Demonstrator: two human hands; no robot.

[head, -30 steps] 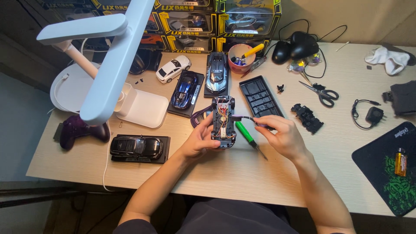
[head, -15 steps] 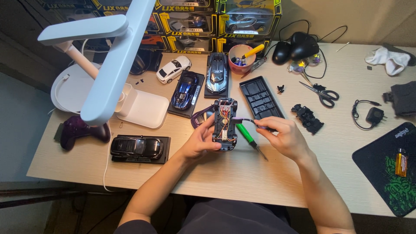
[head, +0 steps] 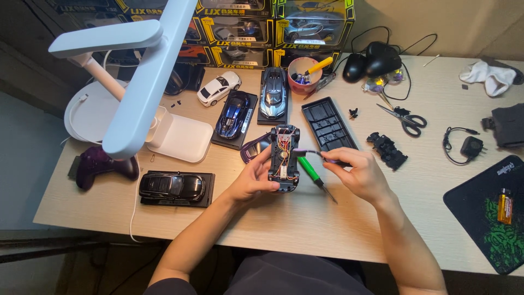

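Two hands work one opened toy car chassis [head: 284,159]: the left hand [head: 252,183] clamps its side to steady it, while the right hand [head: 357,175] pinches a thin tool [head: 312,153] into the wiring.

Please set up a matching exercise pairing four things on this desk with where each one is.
Things:
1. opened model car
2. green screwdriver
3. scissors
4. white model car

Places:
A. lying on the desk under the right hand
B. held in the left hand
C. by the lamp arm
D. right of the black tray

Pairs: 1-B, 2-A, 3-D, 4-C
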